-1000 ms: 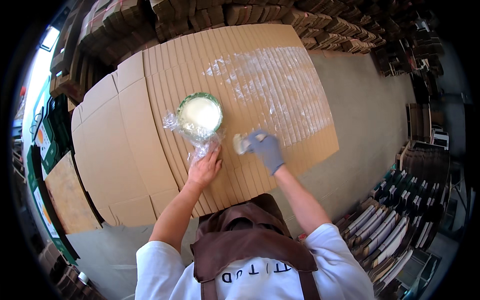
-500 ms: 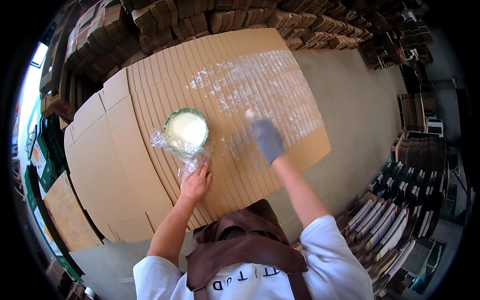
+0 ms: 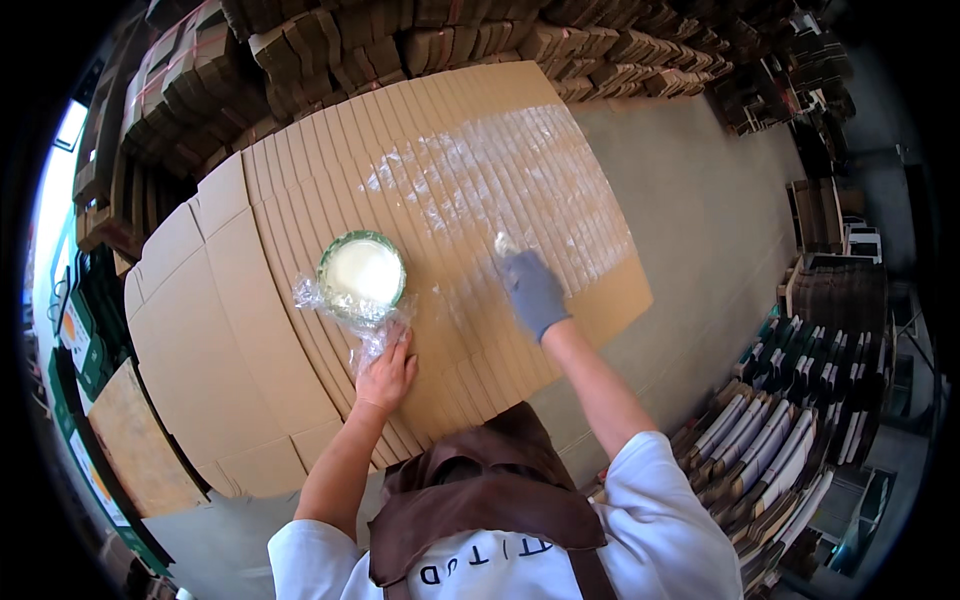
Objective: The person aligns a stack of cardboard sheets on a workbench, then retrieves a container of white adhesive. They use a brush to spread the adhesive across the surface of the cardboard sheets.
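Overlapping brown cardboard sheets (image 3: pixel 225 300) lie fanned out before me, their edges forming long parallel strips. A round green-rimmed tub (image 3: pixel 362 275) of creamy white paste stands on them, left of centre. Clear plastic film (image 3: pixel 372 340) hangs from its near side. My bare left hand (image 3: pixel 386 378) is closed on the end of this film, low over the cardboard. My right hand (image 3: pixel 533 288), in a grey glove, is closed around a small white-tipped tool (image 3: pixel 505 243), whose kind is hidden by the fingers. Its tip is over the strips beside a wet, shiny white coating (image 3: pixel 530 160).
Bundled cardboard stacks (image 3: pixel 365 45) line the far side. Grey floor (image 3: pixel 690 190) lies to the right, with rows of stacked boards (image 3: pixel 760 430) at the lower right. A wooden board (image 3: pixel 145 440) and green panels (image 3: pixel 95 340) stand at the left.
My right hand has shifted slightly down and left over the strips with the tool. My left hand stays at the film; the whole view has shifted a little.
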The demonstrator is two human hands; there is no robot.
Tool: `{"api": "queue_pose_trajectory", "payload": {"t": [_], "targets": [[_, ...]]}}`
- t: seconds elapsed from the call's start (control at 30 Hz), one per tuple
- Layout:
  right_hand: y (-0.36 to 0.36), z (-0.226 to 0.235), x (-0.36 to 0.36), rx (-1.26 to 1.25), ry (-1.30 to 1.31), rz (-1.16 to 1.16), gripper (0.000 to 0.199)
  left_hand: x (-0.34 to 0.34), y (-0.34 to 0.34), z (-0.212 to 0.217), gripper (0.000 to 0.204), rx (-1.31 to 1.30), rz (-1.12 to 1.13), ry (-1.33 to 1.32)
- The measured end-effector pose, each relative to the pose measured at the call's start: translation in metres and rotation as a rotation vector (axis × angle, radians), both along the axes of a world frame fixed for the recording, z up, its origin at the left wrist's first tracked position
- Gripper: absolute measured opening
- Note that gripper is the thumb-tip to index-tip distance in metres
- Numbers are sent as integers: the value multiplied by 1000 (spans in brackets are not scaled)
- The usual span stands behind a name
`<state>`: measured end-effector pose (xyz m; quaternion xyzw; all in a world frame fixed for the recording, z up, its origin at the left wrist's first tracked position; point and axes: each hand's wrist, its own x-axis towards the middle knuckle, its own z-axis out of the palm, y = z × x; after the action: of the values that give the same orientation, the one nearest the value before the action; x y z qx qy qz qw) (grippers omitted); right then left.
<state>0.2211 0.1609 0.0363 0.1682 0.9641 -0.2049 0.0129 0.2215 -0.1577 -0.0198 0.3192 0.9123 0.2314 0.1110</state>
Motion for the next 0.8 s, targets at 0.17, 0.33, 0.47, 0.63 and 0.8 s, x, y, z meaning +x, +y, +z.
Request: {"api": "queue_pose_trajectory", "payload": {"t": [0.17, 0.33, 0.47, 0.63, 0.8], "targets": [[-4, -4, -1, 11, -34, -58, 17, -1, 1, 4, 52, -29, -28, 30], [26, -4, 1, 7, -51, -85, 17, 2, 4, 4, 52, 10, -17, 2], [-13, 19, 28, 35, -65, 8, 16, -3, 2, 3, 53, -17, -12, 19], [19, 18, 31, 8, -12, -130, 16, 2, 0, 5, 52, 11, -20, 1], [-13, 16, 63, -1, -51, -99, 15, 1, 3, 3, 49, 14, 5, 32]]}}
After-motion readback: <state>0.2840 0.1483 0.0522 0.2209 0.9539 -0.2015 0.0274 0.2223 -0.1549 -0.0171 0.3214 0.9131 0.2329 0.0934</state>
